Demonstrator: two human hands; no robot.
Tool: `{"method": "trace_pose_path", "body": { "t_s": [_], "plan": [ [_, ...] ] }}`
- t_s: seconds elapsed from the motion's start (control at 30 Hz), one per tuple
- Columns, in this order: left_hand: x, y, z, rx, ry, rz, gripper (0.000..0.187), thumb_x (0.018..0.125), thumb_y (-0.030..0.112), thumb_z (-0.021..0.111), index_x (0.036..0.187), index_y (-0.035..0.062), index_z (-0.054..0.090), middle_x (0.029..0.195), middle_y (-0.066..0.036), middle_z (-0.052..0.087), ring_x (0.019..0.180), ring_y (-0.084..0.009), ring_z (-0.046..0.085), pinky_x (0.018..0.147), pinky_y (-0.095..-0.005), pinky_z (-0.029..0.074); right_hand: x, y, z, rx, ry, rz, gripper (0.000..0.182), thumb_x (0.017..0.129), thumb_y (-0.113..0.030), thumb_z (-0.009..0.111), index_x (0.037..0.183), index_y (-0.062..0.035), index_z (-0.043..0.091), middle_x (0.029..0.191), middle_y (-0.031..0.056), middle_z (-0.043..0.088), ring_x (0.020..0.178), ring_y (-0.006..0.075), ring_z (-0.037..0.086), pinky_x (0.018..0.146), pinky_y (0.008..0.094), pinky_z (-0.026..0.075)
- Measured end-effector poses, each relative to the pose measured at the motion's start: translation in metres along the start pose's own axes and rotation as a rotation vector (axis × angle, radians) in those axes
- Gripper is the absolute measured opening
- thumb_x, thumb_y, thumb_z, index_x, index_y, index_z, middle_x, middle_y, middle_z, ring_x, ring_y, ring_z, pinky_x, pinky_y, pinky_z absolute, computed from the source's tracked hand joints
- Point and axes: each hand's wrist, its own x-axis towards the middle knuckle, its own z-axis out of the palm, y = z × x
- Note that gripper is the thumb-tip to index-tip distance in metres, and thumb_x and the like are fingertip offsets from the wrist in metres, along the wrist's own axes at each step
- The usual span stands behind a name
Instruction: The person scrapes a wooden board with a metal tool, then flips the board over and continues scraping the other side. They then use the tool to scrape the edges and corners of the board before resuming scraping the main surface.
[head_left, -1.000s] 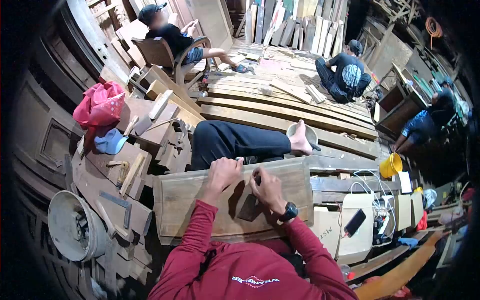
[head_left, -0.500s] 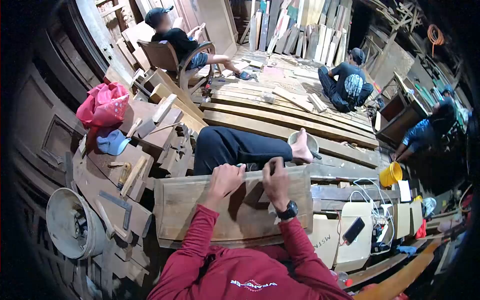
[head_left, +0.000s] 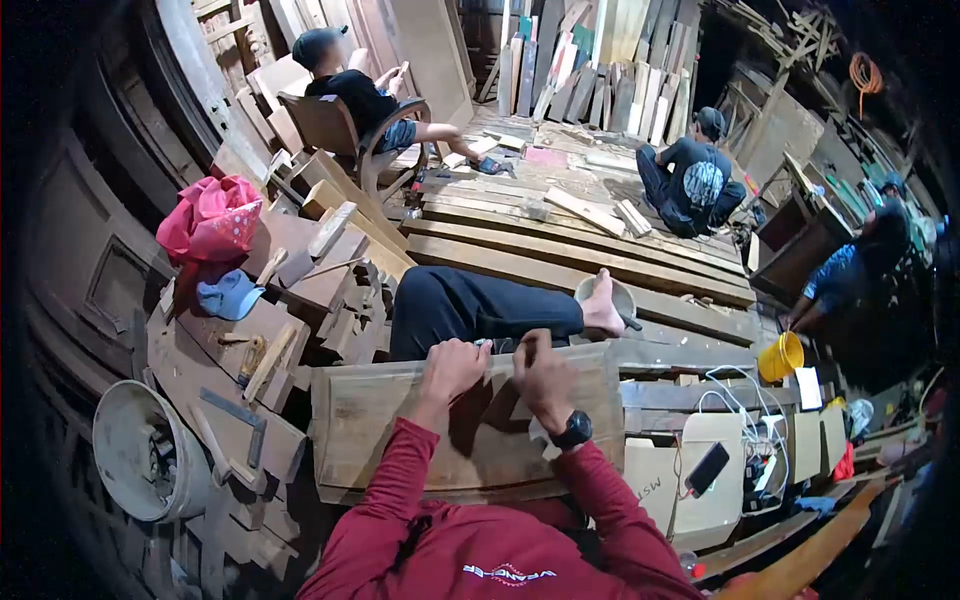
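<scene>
A wooden panel (head_left: 380,425) with a raised border lies across my lap. My left hand (head_left: 455,372) is at its far edge, fingers curled round something small whose tip shows at the fingertips. Just right of it, my right hand (head_left: 543,378) hovers over the panel with bent fingers, slightly blurred; what it holds, if anything, is hidden. A dark watch (head_left: 575,429) is on my right wrist. My bare foot (head_left: 601,305) rests by a round bowl (head_left: 622,300) beyond the panel.
At left are a white bucket (head_left: 140,455), a metal square (head_left: 236,410), a blue cap (head_left: 230,294) and a red bag (head_left: 212,218). At right are a phone (head_left: 707,469) on cardboard, white cables and a yellow bucket (head_left: 781,356). Three people are farther off.
My right hand has moved slightly left, closer to my left hand, and a pale patch now shows beside its wrist. The view has shifted slightly.
</scene>
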Motion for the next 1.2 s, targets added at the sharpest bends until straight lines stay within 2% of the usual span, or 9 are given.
{"method": "trace_pose_path", "body": {
  "t_s": [0.1,0.33,0.47,0.63,0.73,0.87,0.9,1.03,1.2],
  "plan": [
    [0.000,0.001,0.001,0.013,0.017,-0.013,0.059,0.103,0.045,0.049,0.076,0.0009,0.077,0.076,-0.025,0.070,0.073,-0.0419,0.072,0.069,-0.0517,0.057,-0.034,0.025,0.022,-0.099,-0.295,-0.320,0.028,0.094,-0.034,0.067,0.105,-0.0089,0.060,0.077,0.0226,0.068,0.066,0.0425,0.068,0.060,0.0527,0.054],
    [0.000,0.001,0.000,0.006,0.001,0.006,0.062,0.105,0.047,0.044,0.075,0.0020,0.076,0.075,-0.025,0.069,0.072,-0.0430,0.071,0.069,-0.0526,0.057,0.003,0.020,0.004,0.005,0.112,0.088,0.014,0.096,-0.023,0.063,0.102,-0.0105,0.062,0.074,0.0189,0.068,0.064,0.0413,0.068,0.058,0.0540,0.051],
    [0.000,0.001,0.000,-0.007,0.001,-0.005,0.064,0.106,0.047,0.044,0.075,0.0008,0.075,0.074,-0.025,0.069,0.072,-0.0431,0.070,0.068,-0.0521,0.057,-0.041,0.038,0.020,-0.182,-0.247,-0.239,0.019,0.091,-0.031,0.069,0.100,-0.0146,0.064,0.068,0.0173,0.067,0.061,0.0389,0.068,0.057,0.0531,0.053],
    [-0.003,0.005,-0.009,-0.010,0.001,-0.002,0.059,0.104,0.044,0.047,0.077,0.0007,0.076,0.074,-0.025,0.069,0.072,-0.0415,0.071,0.068,-0.0516,0.058,0.004,0.028,-0.007,0.025,0.076,0.070,0.012,0.098,-0.019,0.061,0.104,-0.0093,0.062,0.077,0.0193,0.070,0.070,0.0407,0.069,0.058,0.0506,0.052],
    [-0.003,0.006,-0.012,0.010,-0.003,0.007,0.059,0.105,0.045,0.047,0.077,0.0013,0.076,0.074,-0.025,0.070,0.072,-0.0414,0.071,0.068,-0.0516,0.057,-0.004,0.040,0.007,0.025,0.085,0.047,0.012,0.098,-0.021,0.062,0.103,-0.0111,0.062,0.076,0.0188,0.070,0.067,0.0407,0.068,0.057,0.0505,0.052],
    [-0.002,0.005,-0.008,0.008,-0.012,-0.004,0.060,0.105,0.046,0.045,0.079,0.0032,0.077,0.075,-0.024,0.070,0.073,-0.0420,0.071,0.069,-0.0520,0.057,-0.043,0.033,0.017,-0.064,-0.252,-0.244,0.014,0.094,-0.026,0.067,0.100,-0.0143,0.062,0.074,0.0153,0.070,0.063,0.0380,0.069,0.057,0.0494,0.054],
    [-0.002,0.005,-0.009,-0.007,-0.001,-0.003,0.059,0.105,0.046,0.046,0.078,0.0027,0.077,0.075,-0.024,0.070,0.073,-0.0420,0.071,0.068,-0.0517,0.057,-0.037,0.036,0.020,-0.093,-0.139,-0.282,0.015,0.093,-0.026,0.067,0.100,-0.0137,0.062,0.074,0.0155,0.070,0.061,0.0379,0.069,0.056,0.0490,0.054],
    [-0.003,0.005,-0.008,-0.023,0.026,-0.003,0.059,0.104,0.046,0.047,0.076,0.0029,0.077,0.073,-0.025,0.069,0.071,-0.0419,0.070,0.068,-0.0513,0.057,0.012,0.030,-0.010,0.024,0.104,0.083,0.012,0.097,-0.021,0.062,0.103,-0.0106,0.062,0.077,0.0177,0.070,0.066,0.0415,0.069,0.058,0.0515,0.053],
    [-0.002,0.000,-0.001,-0.002,0.016,0.022,0.058,0.104,0.043,0.046,0.076,0.0035,0.077,0.074,-0.023,0.070,0.071,-0.0407,0.071,0.067,-0.0499,0.058,-0.035,0.037,0.006,-0.089,-0.131,-0.164,0.014,0.092,-0.022,0.067,0.099,-0.0102,0.063,0.075,0.0169,0.070,0.064,0.0404,0.068,0.058,0.0492,0.053]
  ]
}}
